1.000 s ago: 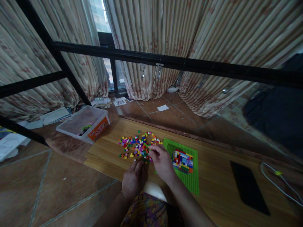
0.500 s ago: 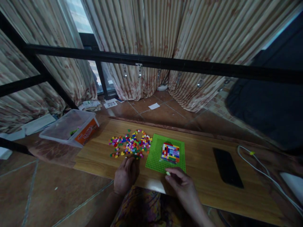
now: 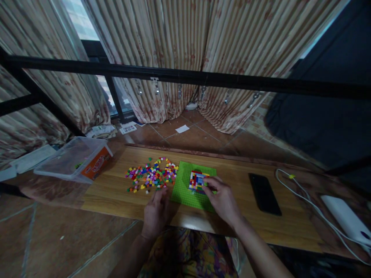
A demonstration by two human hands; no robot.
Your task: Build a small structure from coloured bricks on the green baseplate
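Observation:
A square build of small coloured toy bricks (image 3: pixel 195 179) stands on a green studded baseplate (image 3: pixel 182 195). My right hand (image 3: pixel 222 197) is over the build's right side, thumb and forefinger pinched at its top; a small light-green brick (image 3: pixel 206 184) shows faintly between the fingertips. The hand covers part of the build. My left hand (image 3: pixel 156 212) rests with curled fingers at the near edge of a pile of loose toy bricks (image 3: pixel 153 173), just left of the baseplate. What its fingers hold, if anything, is hidden.
The wooden table (image 3: pixel 116 200) also bears a black phone (image 3: pixel 264 194) at right, near a white cable (image 3: pixel 304 197) and a white power bank (image 3: pixel 344 216). A clear plastic box (image 3: pixel 72 158) stands at left. A black metal bar (image 3: pixel 174 73) crosses beyond the table.
My right hand has moved up from the baseplate's near edge to the brick build, carrying the light-green brick. My left hand stays by the pile, fingers still curled. The view has shifted slightly right.

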